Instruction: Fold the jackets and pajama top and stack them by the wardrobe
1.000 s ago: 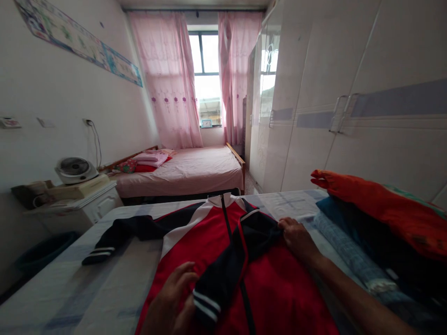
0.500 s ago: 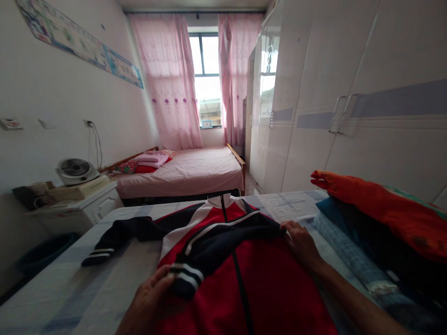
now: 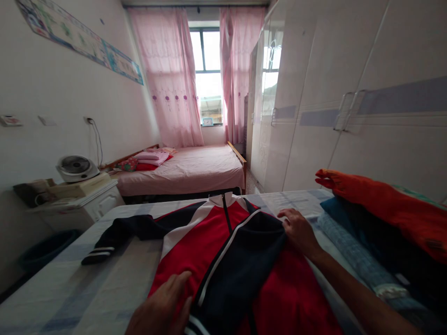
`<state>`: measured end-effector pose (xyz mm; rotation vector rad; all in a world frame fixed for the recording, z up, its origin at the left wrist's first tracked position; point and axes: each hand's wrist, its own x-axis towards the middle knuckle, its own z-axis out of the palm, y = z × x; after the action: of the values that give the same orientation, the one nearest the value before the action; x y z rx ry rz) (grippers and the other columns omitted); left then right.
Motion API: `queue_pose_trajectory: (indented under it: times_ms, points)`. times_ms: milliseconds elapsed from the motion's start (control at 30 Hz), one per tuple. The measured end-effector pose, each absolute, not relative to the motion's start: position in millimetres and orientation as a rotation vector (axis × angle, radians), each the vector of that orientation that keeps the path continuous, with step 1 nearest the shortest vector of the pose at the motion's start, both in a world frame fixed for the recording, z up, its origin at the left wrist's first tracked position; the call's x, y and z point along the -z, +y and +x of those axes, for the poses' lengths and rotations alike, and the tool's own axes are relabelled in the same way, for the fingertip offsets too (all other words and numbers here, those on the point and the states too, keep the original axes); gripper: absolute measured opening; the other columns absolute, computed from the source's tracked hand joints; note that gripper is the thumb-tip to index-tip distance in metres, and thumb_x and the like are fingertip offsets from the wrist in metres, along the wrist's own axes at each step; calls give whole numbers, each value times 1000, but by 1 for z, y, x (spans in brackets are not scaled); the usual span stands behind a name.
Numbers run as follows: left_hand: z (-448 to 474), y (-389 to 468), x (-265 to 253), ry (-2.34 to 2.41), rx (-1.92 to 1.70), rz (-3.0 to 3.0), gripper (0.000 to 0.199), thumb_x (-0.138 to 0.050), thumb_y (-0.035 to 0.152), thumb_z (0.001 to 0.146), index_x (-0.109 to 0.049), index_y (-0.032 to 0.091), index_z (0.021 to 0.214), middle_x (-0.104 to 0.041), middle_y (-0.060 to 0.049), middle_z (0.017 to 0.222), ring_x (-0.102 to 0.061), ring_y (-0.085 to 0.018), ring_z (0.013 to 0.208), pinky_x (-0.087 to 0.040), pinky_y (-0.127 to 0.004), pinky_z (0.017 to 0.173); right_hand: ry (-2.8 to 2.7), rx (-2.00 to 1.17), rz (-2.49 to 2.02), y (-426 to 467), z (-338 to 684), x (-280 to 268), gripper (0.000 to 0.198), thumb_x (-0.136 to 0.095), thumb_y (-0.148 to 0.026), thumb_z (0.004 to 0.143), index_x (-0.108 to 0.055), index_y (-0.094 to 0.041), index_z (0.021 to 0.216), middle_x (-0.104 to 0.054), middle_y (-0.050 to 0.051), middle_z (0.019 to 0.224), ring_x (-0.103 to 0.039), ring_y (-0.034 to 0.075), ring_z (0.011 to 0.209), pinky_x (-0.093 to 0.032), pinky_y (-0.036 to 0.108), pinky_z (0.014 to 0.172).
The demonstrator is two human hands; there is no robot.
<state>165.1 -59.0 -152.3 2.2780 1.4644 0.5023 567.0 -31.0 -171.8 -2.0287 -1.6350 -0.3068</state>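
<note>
A red, navy and white zip-up jacket [image 3: 195, 246] lies spread on the near bed, its white collar pointing away from me. Its right-side navy sleeve [image 3: 251, 251] is folded down across the front, and the striped cuff [image 3: 198, 323] reaches the bottom edge of the view. My left hand [image 3: 162, 302] is over the jacket's left side, beside that cuff, fingers apart and holding nothing. At the fold of the sleeve near the shoulder, my right hand [image 3: 300, 232] is open, its fingers loosely bent against the cloth's edge. The other sleeve [image 3: 122, 232] stretches out leftward.
A pile of folded clothes [image 3: 377, 218], orange on top, lies on the right of the checked bedsheet [image 3: 136, 279]. White wardrobes [image 3: 314, 153] line the right wall. Beyond is a pink bed [image 3: 195, 170]. A fan [image 3: 77, 167] sits on a cabinet at left, above a dark tub [image 3: 49, 251].
The folded sleeve has swung downward, from slanting toward the left to lying along the jacket's front. My left hand has moved down and let go of the cuff. My right hand's fingers have loosened.
</note>
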Motion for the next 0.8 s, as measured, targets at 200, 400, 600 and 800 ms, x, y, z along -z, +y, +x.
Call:
queue_pose_trajectory:
  times_ms: [200, 400, 600, 800]
  points:
    - [269, 1, 117, 1140, -537, 2603, 21, -43, 23, 86, -60, 22, 98, -63, -3, 96, -61, -16, 86, -45, -25, 74, -1608, 349, -2068, -18, 529, 197, 29, -42, -24, 85, -59, -16, 108, -61, 10, 114, -52, 24, 109, -36, 36, 90]
    - [398, 59, 138, 1051, -563, 2668, 15, -52, 22, 83, -63, 18, 93, -61, -7, 105, -56, -19, 101, -44, -27, 86, -1714, 380, -2077, -20, 532, 230, 29, -40, -21, 86, -58, -15, 109, -62, 11, 113, -53, 22, 109, -34, 35, 95]
    - [479, 82, 164, 1209, -593, 2482, 32, -57, 34, 86, -56, 15, 112, -55, -9, 119, -54, -24, 108, -44, -48, 91, -1748, 352, -2069, -18, 538, 226, 26, -39, -20, 86, -57, -16, 105, -62, 10, 109, -56, 21, 102, -37, 34, 89]
    - [484, 119, 171, 1314, -713, 2013, 33, -56, 32, 87, -54, 15, 115, -56, -10, 117, -57, -22, 101, -49, -42, 84, -1711, 333, -2099, -19, 534, 227, 28, -40, -21, 87, -58, -17, 109, -61, 9, 113, -53, 22, 108, -35, 37, 94]
